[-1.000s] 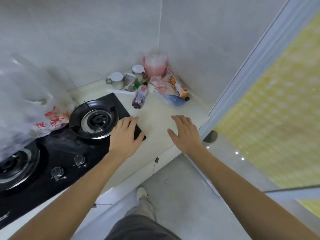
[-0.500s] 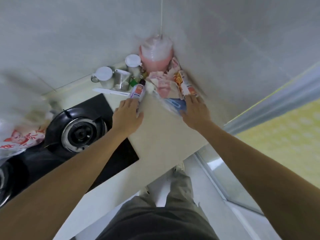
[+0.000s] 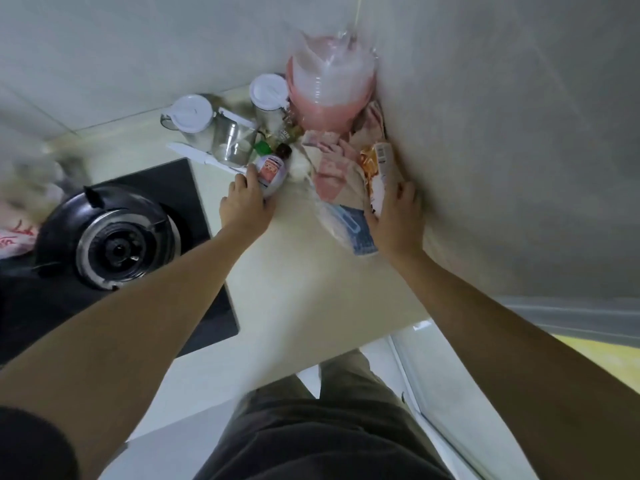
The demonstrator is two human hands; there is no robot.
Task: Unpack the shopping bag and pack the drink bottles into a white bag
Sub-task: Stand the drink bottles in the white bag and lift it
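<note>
A black gas stove [image 3: 114, 244] sits at nine o'clock on the cream counter [image 3: 311, 289], with two white-lidded jars [image 3: 192, 116], a glass cup [image 3: 232, 143] and a white knife [image 3: 204, 157] toward eleven o'clock.

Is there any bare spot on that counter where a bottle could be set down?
Yes: the cream counter is bare between the black hob and the wall, from both hands down to the front edge. The back corner is crowded: jars, glass, pink tub, wrappers. There the left hand grips a purple-labelled bottle and the right hand an orange one.
</note>
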